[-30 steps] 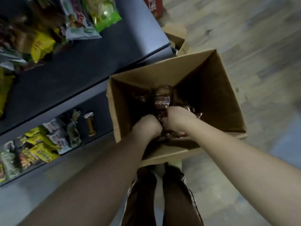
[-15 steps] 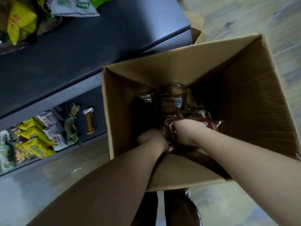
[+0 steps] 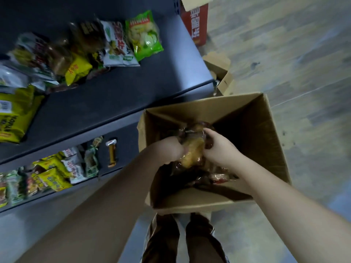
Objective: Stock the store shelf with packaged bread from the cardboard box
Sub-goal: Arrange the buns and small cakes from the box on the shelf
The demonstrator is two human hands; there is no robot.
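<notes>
Golden clear-wrapped bread pack [image 3: 192, 149] in grip of left hand [image 3: 168, 149], right hand [image 3: 218, 149]

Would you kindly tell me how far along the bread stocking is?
Done: the upper shelf holds assorted packets, with bare space beside them. In hand: left grip and right grip hold a wrapped bread pack over the cardboard box. Left: that pack needs shelving, and more packs lie in the box.

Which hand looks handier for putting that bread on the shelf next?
Probably the left hand: it grips the bread pack on the side nearer the shelf; the right hand is farther.
</notes>
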